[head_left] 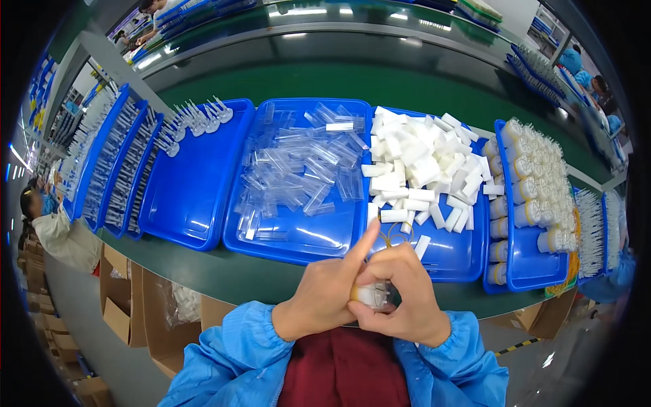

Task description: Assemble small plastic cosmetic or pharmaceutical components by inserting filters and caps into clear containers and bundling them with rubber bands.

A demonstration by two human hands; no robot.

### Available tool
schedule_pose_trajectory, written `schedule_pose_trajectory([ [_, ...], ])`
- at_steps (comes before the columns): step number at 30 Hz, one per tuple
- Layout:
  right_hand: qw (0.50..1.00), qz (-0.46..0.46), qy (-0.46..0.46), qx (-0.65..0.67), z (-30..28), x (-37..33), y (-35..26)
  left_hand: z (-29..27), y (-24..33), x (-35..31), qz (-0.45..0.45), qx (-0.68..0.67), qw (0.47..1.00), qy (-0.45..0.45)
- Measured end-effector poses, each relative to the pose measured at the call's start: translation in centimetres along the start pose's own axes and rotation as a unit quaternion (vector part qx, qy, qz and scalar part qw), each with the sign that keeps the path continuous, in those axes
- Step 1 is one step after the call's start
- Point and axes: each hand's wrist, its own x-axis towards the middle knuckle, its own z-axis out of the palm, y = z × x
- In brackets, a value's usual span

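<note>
**Clear-and-white container (370,296) held in both hands at the near edge of the desk (224,277)**

The right hand (407,292) pinches the container between thumb and curled forefinger, the two forming a ring around it. The left hand (324,286) presses close against its left side, forefinger stretched out toward the far edge; how far its other fingers close is hidden. Thin yellow cord (388,239) loops up just beyond the right hand.

Directly beyond the hands, a blue tray carries a heap of white blocks (427,159), a few lying loose toward its near edge. Left of it, a second tray holds clear plastic sleeves (302,166), scattered mostly over its far half. Farther left, another tray bears white stemmed parts (196,121) along its far edge. Toward the desk's right end, similar containers (536,176) stand packed in a tray, its near left corner bare. Open cardboard boxes (159,319) sit below the desk's near edge, to the left.
</note>
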Motion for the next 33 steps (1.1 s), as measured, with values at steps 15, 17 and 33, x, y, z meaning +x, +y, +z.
schedule_pose_trajectory([
  [15,0.925,0.251,0.037,0.284,-1.5,-1.4,1.6,-1.8,2.2,-0.6,-0.194,-0.196,0.956,-0.096],
  [17,0.869,0.302,0.036,0.391,-1.9,-1.5,2.0,-1.7,2.3,-0.9,-0.252,-0.25,0.93,-0.099],
  [33,0.903,0.256,0.03,0.345,-1.1,-1.7,1.7,-0.7,1.8,-1.1,-0.241,-0.192,0.95,-0.052],
])
